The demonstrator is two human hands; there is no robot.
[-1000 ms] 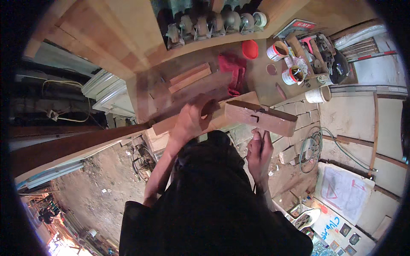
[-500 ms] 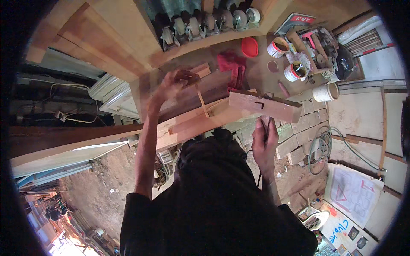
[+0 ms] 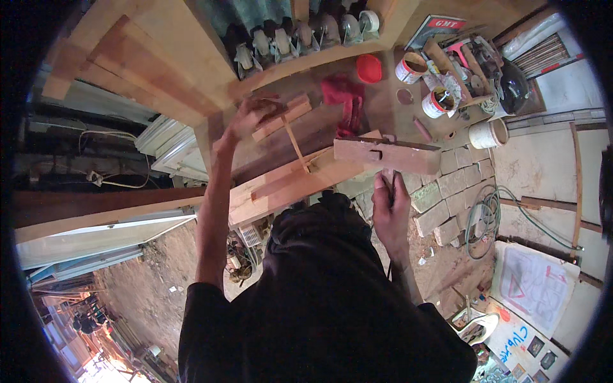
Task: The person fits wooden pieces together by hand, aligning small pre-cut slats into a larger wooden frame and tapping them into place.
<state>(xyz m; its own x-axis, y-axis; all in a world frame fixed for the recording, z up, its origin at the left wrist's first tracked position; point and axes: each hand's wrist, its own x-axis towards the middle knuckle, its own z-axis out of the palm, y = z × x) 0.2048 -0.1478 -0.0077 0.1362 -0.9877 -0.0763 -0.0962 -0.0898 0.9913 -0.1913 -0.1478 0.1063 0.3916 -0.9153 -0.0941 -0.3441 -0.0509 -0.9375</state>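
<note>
My right hand grips a wooden mallet by its handle; its broad, blocky head is raised over the right end of the bench. My left hand is over the far side of the bench, slightly blurred, with its fingers stretched out and apart. Beside it a thin wooden strip slants down to a long, pale timber piece on the near side. Just past my left fingers lies a short wood block. Whether the strip touches the block is unclear.
A red cloth and a red lid lie further back on the bench. Paint tins and a wooden tool box stand at the right. Several caster wheels line the back shelf. A coiled hose hangs at the right.
My left hand has drawn back leftward from the top of the strip, uncovering more of the short block. The mallet in my right hand has shifted slightly left and its head sits more level.
</note>
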